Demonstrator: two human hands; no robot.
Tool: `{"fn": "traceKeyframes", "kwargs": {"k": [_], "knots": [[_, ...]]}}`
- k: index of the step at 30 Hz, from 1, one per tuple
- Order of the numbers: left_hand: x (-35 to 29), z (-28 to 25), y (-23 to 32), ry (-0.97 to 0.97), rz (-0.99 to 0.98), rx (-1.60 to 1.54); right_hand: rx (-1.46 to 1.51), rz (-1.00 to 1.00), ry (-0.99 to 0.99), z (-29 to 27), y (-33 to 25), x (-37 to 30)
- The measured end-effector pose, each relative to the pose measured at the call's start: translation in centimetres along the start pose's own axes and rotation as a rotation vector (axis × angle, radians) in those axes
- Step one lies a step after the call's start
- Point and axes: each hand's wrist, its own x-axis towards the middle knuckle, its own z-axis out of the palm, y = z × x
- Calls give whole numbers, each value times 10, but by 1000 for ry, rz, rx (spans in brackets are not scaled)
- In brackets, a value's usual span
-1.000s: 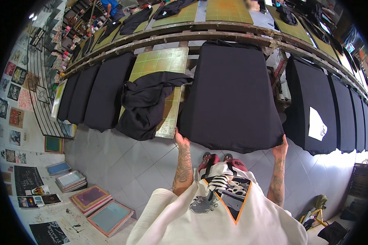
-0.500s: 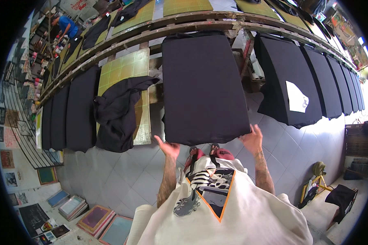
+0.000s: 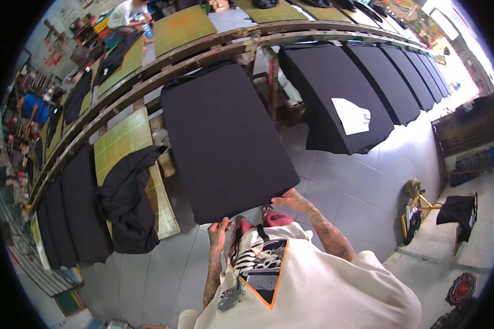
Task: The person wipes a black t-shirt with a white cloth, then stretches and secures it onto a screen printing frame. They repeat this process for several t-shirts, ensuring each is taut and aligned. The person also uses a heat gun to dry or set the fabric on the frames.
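A black shirt (image 3: 230,137) lies smooth over a flat board in front of me, its lower edge toward my body. At that edge's left part, my left hand (image 3: 218,232) has its fingers closed on the hem. Near the lower right corner, my right hand (image 3: 292,201) grips the edge, its fingers partly hidden by the cloth. To the left, a crumpled black garment (image 3: 127,200) lies over a yellow-green board (image 3: 121,143). On the right, a white piece of paper or cloth (image 3: 350,116) rests on another black-covered board (image 3: 335,71).
A long wooden rail (image 3: 203,57) runs behind the boards. Several more black-covered boards (image 3: 85,203) line both sides. Beyond the rail, a person in white (image 3: 127,13) and a person in blue (image 3: 35,108) are present. A yellow stand (image 3: 417,205) stands at right on the tiled floor (image 3: 335,203).
Both hands, held apart with fingers spread before, now have hold of the shirt's lower edge. The view has turned, so the board appears tilted and farther left.
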Motion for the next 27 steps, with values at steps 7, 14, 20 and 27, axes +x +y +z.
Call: {"fn": "traceKeyframes", "kwargs": {"k": [7,14,20,27], "knots": [[16,7,-5,-54,24,-147,11,-143,-77,-25,31,12],[-12,40,14,-116,-212,-809,140,72,-34,-165,-40,-22],[-14,117,27,228,-47,-1081,-1173,-478,1169,-337,-88,23],[15,199,29,717,182,-1040,-1524,-121,877,-393,-53,63]]}}
